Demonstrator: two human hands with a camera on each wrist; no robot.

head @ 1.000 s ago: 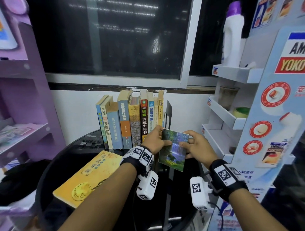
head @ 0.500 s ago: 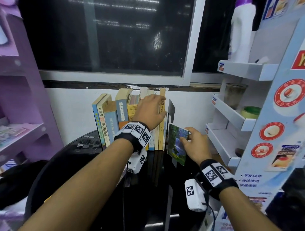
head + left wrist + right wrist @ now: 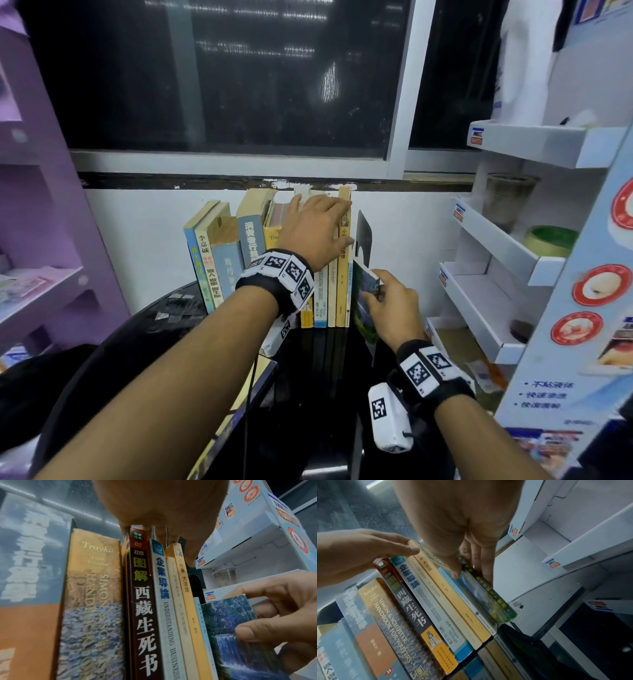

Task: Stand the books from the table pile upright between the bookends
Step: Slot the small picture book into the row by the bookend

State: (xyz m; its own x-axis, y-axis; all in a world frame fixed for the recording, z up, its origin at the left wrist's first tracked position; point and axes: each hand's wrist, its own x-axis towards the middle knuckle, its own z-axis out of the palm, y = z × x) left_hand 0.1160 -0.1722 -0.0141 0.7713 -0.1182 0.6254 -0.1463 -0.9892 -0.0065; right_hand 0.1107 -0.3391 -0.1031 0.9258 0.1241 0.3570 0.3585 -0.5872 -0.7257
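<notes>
Two hands are at the row of upright books (image 3: 274, 260) on the black glossy round table (image 3: 164, 329). My left hand (image 3: 317, 229) lies flat across the tops of the taller books, fingers straight and spread, pressing them and gripping nothing; the left wrist view shows the palm resting on the top edges of the dark red spine and its neighbours. My right hand (image 3: 390, 305) pinches the small paperback with the blue waterfall cover (image 3: 363, 301), thumb (image 3: 254, 631) on the cover, fingers (image 3: 485, 566) along its far side. That book stands at the right end of the row, just beside a thin pale blue book (image 3: 464, 592) and the yellow-spined book (image 3: 342, 274), with its lower edge close to the table, tilted a little. The black metal bookend (image 3: 363, 236) rises just behind it at the right. To the right stands a white cardboard display shelf (image 3: 507, 260) holding a clear plastic cup (image 3: 507, 198) and a roll of tape (image 3: 551, 240). A lilac shelf unit (image 3: 44, 212) stands at the left.
</notes>
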